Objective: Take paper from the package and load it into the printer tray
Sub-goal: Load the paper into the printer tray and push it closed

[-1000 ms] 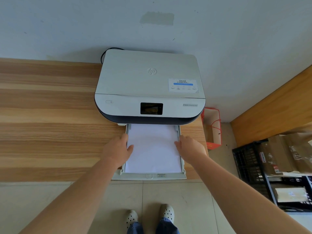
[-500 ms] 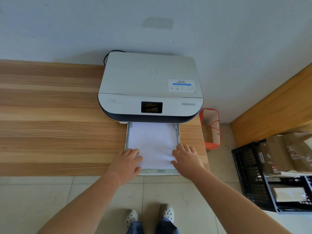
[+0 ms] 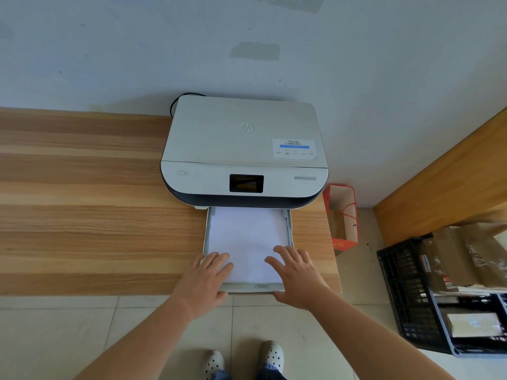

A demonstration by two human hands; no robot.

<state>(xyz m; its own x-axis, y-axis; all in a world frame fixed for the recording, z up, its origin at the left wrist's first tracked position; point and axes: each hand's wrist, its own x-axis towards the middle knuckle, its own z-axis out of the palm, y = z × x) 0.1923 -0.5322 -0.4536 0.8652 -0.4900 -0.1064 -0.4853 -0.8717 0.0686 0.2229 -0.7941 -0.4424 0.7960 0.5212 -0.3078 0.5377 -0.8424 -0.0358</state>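
A white printer [image 3: 244, 149] stands on the wooden table [image 3: 82, 215] against the wall. Its grey paper tray [image 3: 289, 229] is pulled out toward me and holds a flat stack of white paper [image 3: 245, 237]. My left hand [image 3: 204, 278] lies over the tray's near left corner, fingers spread flat on the paper. My right hand [image 3: 297, 272] rests the same way on the near right corner, with its thumb at the tray's front edge. Neither hand grips anything. No paper package is in view.
A red paper bag [image 3: 343, 215] stands on the floor right of the table. A black crate [image 3: 411, 292] with brown parcels sits further right beside a wooden panel [image 3: 452, 174]. My feet [image 3: 244, 357] are on the tiled floor below the tray.
Both hands slid from the tray's sides back to its near corners. The tray has gone a little further into the printer, so less of it sticks out.
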